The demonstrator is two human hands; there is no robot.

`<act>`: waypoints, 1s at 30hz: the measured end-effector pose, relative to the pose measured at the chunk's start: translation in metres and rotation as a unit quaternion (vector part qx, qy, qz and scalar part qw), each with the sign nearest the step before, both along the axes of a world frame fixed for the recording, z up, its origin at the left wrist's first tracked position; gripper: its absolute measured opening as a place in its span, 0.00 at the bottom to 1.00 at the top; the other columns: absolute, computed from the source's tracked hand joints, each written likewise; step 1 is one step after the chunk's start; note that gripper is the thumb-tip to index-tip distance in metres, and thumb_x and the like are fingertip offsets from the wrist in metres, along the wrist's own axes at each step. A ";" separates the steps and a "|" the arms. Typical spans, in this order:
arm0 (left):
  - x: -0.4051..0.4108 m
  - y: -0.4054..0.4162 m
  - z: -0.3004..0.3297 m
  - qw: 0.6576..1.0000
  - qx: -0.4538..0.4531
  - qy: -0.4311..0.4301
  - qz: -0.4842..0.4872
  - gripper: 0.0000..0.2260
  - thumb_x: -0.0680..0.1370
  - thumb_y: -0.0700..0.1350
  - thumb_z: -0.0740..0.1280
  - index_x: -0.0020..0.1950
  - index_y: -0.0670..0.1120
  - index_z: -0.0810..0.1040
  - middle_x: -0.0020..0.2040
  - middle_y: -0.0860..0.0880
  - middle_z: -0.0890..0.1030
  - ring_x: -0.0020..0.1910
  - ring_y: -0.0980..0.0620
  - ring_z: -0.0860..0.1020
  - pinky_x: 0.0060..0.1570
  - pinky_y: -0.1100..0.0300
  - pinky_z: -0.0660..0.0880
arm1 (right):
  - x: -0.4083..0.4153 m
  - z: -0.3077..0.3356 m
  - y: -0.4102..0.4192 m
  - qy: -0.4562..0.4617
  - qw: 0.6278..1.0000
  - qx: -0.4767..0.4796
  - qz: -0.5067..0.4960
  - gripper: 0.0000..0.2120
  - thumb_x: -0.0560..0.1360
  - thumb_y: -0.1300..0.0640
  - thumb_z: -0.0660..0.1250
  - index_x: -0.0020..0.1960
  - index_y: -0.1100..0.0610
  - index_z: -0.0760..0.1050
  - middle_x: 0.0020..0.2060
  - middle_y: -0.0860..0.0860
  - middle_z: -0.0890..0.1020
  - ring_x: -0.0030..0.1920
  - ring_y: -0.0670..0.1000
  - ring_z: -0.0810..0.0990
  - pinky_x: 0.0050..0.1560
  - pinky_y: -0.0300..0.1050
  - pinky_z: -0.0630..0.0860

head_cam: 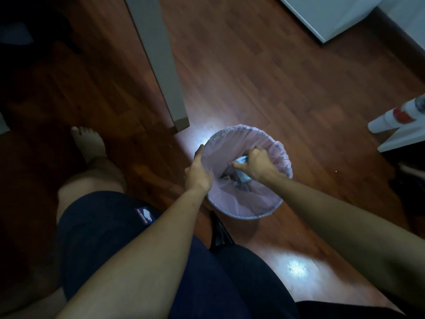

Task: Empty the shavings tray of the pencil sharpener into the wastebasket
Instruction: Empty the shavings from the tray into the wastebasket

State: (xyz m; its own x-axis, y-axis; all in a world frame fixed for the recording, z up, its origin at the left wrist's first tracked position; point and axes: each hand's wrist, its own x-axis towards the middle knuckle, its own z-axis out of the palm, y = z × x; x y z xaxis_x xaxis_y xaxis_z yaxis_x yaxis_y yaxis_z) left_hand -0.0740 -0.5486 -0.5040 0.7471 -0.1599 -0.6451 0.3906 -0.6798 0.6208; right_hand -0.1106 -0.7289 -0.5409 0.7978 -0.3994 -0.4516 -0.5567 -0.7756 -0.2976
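Observation:
A round wastebasket [264, 139] lined with a pale pink bag stands on the wooden floor in front of my knees. My left hand [197, 173] grips its near-left rim. My right hand [255, 164] reaches over the opening and holds the small pale blue shavings tray [241, 160] inside the basket's mouth, tilted downward. Dark shavings or other rubbish [226, 177] lie at the bottom of the liner below the tray. The sharpener body is not in view.
A grey table leg [161, 61] comes down to the floor just behind and left of the basket. White furniture [328, 17] stands at the upper right. A white shelf edge with a white-and-red bottle [395, 116] lies at the right. My bare foot [88, 143] rests left.

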 end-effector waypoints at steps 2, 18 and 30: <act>0.001 0.002 -0.001 1.000 -0.004 0.002 -0.002 0.32 0.78 0.36 0.58 0.78 0.60 0.58 0.67 0.35 0.73 0.64 0.34 0.74 0.68 0.50 0.69 | 0.001 0.001 0.000 -0.001 1.000 -0.001 -0.005 0.28 0.68 0.35 0.70 0.47 0.62 0.80 0.43 0.59 0.84 0.41 0.56 0.82 0.41 0.51 0.78; 0.024 0.013 0.066 0.992 0.070 -0.045 -0.096 0.27 0.75 0.52 0.66 0.72 0.43 0.71 0.71 0.42 0.75 0.70 0.41 0.72 0.66 0.55 0.70 | 0.029 0.111 0.005 0.035 0.998 0.014 0.044 0.29 0.69 0.34 0.68 0.37 0.62 0.76 0.34 0.59 0.77 0.38 0.58 0.75 0.38 0.46 0.68; 0.063 0.096 0.285 0.950 0.030 -0.310 -0.014 0.16 0.75 0.50 0.68 0.61 0.46 0.81 0.60 0.46 0.83 0.63 0.45 0.78 0.65 0.53 0.73 | 0.071 0.362 0.083 -0.236 0.969 0.058 0.031 0.34 0.64 0.30 0.70 0.46 0.62 0.83 0.41 0.59 0.83 0.46 0.58 0.82 0.41 0.43 0.70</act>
State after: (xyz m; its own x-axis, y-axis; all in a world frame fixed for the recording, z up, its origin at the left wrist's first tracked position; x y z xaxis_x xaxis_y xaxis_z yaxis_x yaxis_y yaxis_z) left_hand -0.0115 -0.4521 -0.2194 0.9826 -0.1618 -0.0915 -0.0558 -0.7264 0.6850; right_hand -0.0392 -0.6455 -0.1786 0.9477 -0.3117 -0.0685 -0.2897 -0.7499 -0.5948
